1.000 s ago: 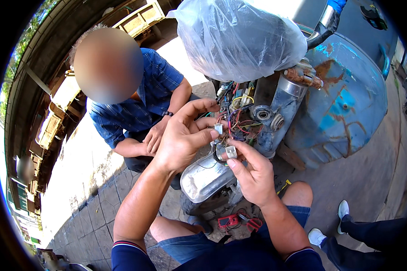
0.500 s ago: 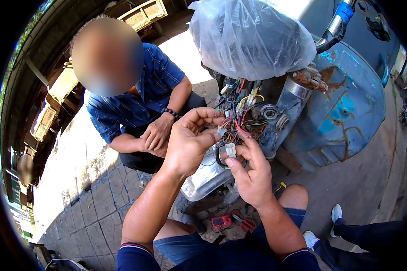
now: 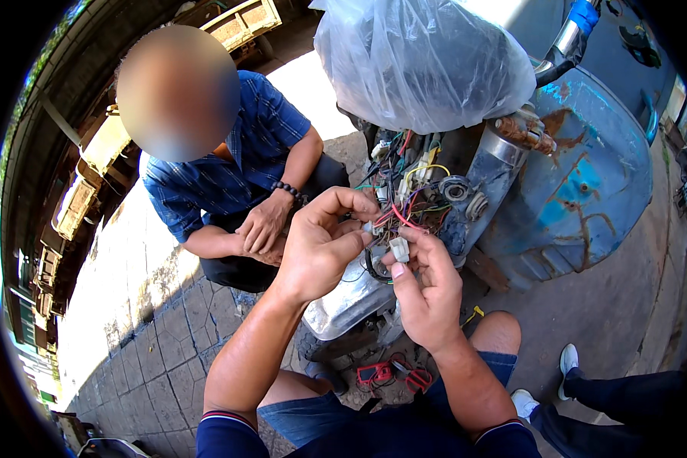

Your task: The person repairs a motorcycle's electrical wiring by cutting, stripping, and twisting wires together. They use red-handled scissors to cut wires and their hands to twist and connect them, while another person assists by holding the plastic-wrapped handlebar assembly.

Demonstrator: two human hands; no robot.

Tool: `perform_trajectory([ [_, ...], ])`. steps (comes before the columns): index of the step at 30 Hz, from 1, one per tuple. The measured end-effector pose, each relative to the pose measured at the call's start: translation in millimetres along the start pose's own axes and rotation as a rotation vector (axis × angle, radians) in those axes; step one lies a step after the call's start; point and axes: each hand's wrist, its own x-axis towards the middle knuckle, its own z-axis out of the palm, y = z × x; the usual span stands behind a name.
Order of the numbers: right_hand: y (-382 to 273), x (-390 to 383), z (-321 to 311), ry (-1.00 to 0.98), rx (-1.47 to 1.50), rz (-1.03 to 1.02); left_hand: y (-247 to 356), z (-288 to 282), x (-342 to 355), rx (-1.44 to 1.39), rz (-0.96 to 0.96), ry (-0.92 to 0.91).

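Note:
Both hands work at a tangle of coloured wires [image 3: 415, 191] that hangs from an old, partly stripped vehicle. In my right hand [image 3: 429, 294] a white plastic wire connector [image 3: 399, 249] is pinched between thumb and fingers. A red wire [image 3: 404, 220] runs close by my right fingertips. My left hand [image 3: 320, 248] is closed on a small pale connector [image 3: 371, 228] with wires, just left of the white one. The two connectors are apart. Beneath the hands lies a silvery metal casing [image 3: 336, 311].
A clear plastic bag [image 3: 427, 69] covers a bulky part ahead. A rusty blue panel [image 3: 580, 183] stands to the right. On the paving below are a red meter [image 3: 375, 374] and red-handled tool [image 3: 417, 380]. A person [image 3: 221, 168] crouches at left; another's legs [image 3: 588, 412] show at right.
My right hand has shifted slightly right and up, tilting the white connector and widening the space between it and my left hand. The left hand has barely moved.

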Motion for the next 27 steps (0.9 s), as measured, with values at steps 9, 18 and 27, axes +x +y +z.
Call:
perform_trajectory([
  [9,7,-2,6,0.021,-0.162,-0.057,-17,-7,4,-0.192,0.122,-0.124],
  [18,7,-5,7,-0.055,-0.158,-0.08,1,3,-2,0.336,0.181,0.106],
  [27,8,-10,8,-0.038,-0.098,-0.075,14,3,0,0.921,0.441,0.128],
])
